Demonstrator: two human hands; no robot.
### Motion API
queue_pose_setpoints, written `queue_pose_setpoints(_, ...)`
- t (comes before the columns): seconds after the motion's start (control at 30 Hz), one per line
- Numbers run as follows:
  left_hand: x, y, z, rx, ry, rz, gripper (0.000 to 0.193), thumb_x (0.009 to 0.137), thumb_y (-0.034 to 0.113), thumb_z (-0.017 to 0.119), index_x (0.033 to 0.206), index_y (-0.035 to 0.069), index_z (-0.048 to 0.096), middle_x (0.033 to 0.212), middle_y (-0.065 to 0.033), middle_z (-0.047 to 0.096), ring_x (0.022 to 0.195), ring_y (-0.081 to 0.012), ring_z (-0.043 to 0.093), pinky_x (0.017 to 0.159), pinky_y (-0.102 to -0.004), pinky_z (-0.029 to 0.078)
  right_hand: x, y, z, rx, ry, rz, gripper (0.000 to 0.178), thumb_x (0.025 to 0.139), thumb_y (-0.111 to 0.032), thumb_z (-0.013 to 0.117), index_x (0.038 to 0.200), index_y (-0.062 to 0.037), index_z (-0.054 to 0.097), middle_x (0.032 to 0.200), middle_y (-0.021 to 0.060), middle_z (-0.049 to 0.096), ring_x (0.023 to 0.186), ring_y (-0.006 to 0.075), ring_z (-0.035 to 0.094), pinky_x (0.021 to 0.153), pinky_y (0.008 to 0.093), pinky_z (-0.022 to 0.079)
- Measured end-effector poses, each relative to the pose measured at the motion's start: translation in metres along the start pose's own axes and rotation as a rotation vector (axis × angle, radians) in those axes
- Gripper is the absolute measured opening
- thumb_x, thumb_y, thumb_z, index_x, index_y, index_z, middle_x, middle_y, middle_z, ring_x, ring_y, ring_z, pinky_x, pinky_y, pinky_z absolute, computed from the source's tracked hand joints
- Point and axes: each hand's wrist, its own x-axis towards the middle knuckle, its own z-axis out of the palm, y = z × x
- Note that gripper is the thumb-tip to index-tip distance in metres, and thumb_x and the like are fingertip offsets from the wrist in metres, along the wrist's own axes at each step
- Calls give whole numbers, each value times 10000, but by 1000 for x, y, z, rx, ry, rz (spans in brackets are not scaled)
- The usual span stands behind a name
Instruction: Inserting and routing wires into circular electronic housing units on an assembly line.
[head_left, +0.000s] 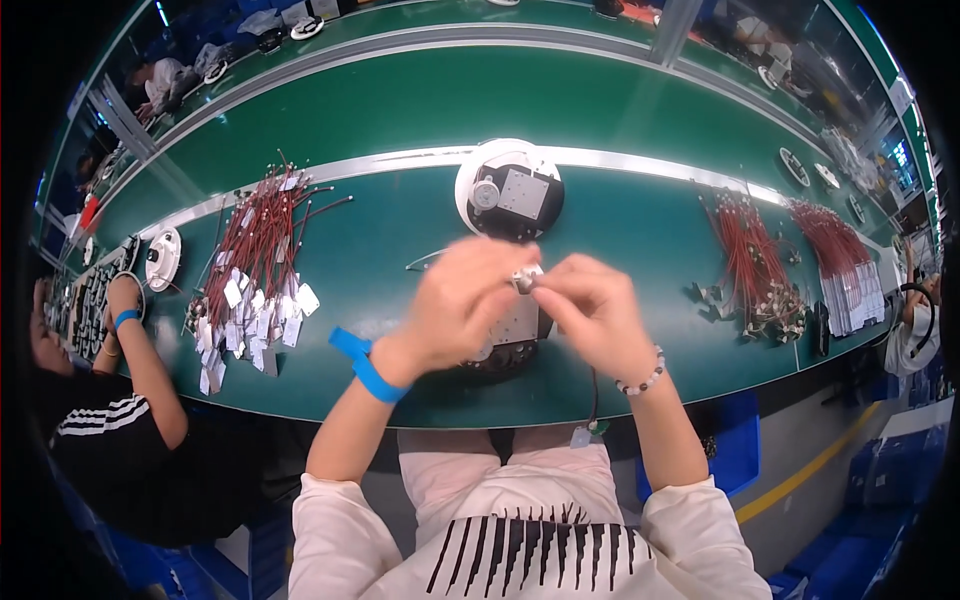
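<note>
Near the bench edge (560,412), both hands (455,305) pinch a connector (524,280)

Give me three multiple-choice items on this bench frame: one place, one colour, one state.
1. Where does the left pile of red wires lie?
A. on the green bench, left of the person's hands
B. inside the blue bin
C. on top of the round unit

2. What colour is the band on the left wrist?
A. yellow
B. blue
C. white

3. What is the state of the left hand and right hand?
A. both flat on the bench
B. one hangs below the bench edge
C. both raised, fingers pinching a small part between them

Answers: A, the wires spread on the green bench to the left of the hands. B, the band shows blue. C, the fingertips meet on the small pale part above a dark round assembly.
</note>
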Motion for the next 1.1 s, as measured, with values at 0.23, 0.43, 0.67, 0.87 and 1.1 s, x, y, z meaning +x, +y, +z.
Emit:
queue_pose_setpoints(0.23, 2, -57, -18, -398, -85, -293, 375, 894, 268, 356, 1066, -12, 537, 1016, -143, 578, 922, -212, 551, 829, -309, 410, 17, 5, -4, -190, 32, 46, 87, 676, -22, 659, 744, 14, 618, 647, 51, 579, 515, 71, 515, 468, 197, 411)
queue_pose_setpoints(0.43, -10, -56, -1, -426, -127, -531, 514, 915, 320, 273, 894, -77, 599, 786, -127, 620, 723, -158, 578, 678, -272, 452, 32, 16, 5, -360, -31, -80, 90, 651, -44, 660, 683, 0, 589, 657, 83, 578, 507, 143, 539, 475, 236, 428)
queue_pose_setpoints(0.67, -19, -59, 11, -312, 73, -508, 362, 853, 205, 473, 613, -61, 524, 437, -77, 397, 450, -67, 359, 404, -271, 306, 40, 8, 14, -629, -39, -174, 33, 652, -20, 593, 658, -12, 562, 647, 111, 544, 599, 267, 542, 543, 334, 435)
queue_pose_setpoints(0.87, -20, -56, 13, -289, 109, -488, 384, 838, 199, 492, 554, -56, 458, 435, -72, 298, 443, -75, 280, 388, -285, 250, 39, 9, 25, -856, -56, -224, 52, 665, -42, 587, 670, -17, 542, 677, 110, 515, 597, 292, 535, 525, 361, 436)
queue_pose_setpoints(1.1, -16, -52, 16, -308, 158, -535, 387, 831, 208, 501, 545, -49, 458, 430, -81, 313, 438, -84, 276, 390, -296, 249, 38, 3, 24, -953, -144, -238, 49, 667, -36, 563, 695, -4, 536, 700, 126, 510, 584, 299, 536, 520, 365, 447)
